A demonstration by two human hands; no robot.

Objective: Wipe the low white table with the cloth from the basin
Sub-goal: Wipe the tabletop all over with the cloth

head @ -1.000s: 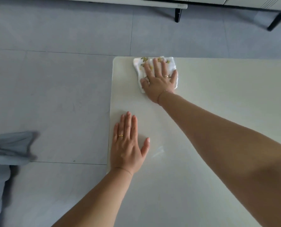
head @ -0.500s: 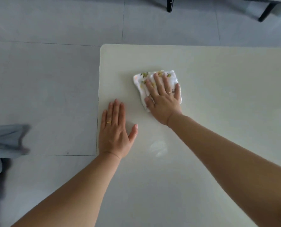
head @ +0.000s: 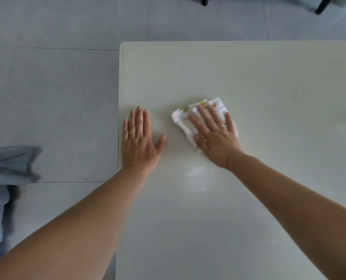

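Note:
The low white table [head: 259, 77] fills the right and middle of the view. A folded white cloth [head: 181, 119] with yellow marks lies on it, near the left edge. My right hand [head: 214, 136] presses flat on the cloth with fingers spread, covering most of it. My left hand [head: 139, 140] rests palm down on the bare tabletop at the left edge, fingers together, holding nothing. A damp shiny patch [head: 200, 176] shows on the table just below my right wrist. No basin is in view.
Grey tiled floor [head: 51, 93] lies left of and beyond the table. Blue-grey fabric [head: 8, 164] is at the left edge of the view. Two dark furniture legs [head: 204, 1] stand at the top.
My right hand has dragged the cloth from the table's far left corner toward me. My left hand has stayed planted by the left edge.

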